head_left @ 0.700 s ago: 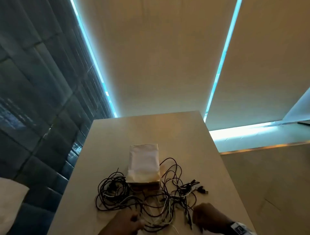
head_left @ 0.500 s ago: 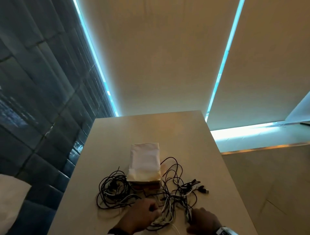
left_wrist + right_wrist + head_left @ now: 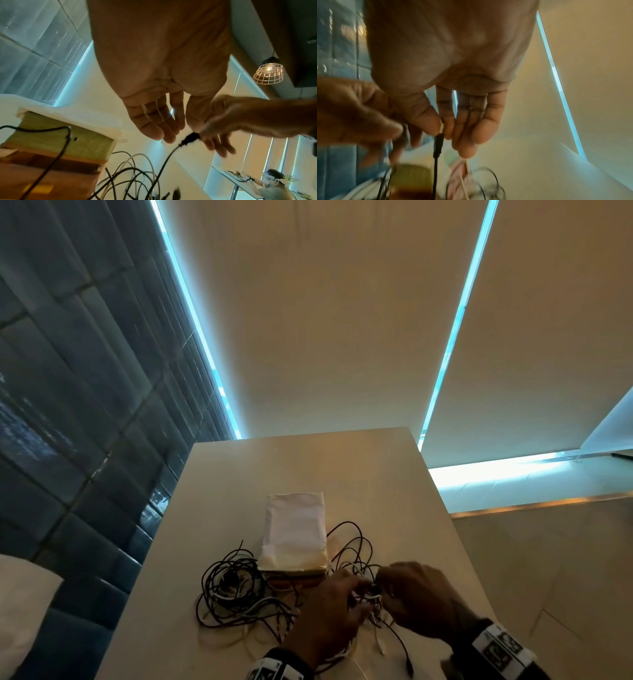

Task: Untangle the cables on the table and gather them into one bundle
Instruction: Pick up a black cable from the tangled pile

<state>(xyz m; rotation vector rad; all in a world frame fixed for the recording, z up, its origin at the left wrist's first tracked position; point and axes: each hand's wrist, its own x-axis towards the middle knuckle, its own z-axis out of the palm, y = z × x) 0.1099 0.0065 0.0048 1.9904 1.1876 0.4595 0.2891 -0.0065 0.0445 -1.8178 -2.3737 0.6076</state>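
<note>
Two hands (image 3: 376,601), one cable tangle (image 3: 239,594)

Cables (image 3: 239,594) black & white, on beige desk (image 3: 376,474); white cloth (image 3: 294,529) over green/brown box (image 3: 68,142).

The table (image 3: 376,467) is a light beige rectangular top that fills the lower centre of the head view and narrows toward its far edge at mid-frame. Its left edge runs beside a dark panelled wall.

Directly on it:
- A stack of books (image 3: 294,539), wrapped or covered in white on top, lies at the centre of the frame. The left wrist view shows a green layer and a brown layer beneath the white.
- A tangle of black and white cables (image 3: 236,594) spreads across the lower centre of the frame, in front of the stack and along both of its sides, touching its near end.
</note>
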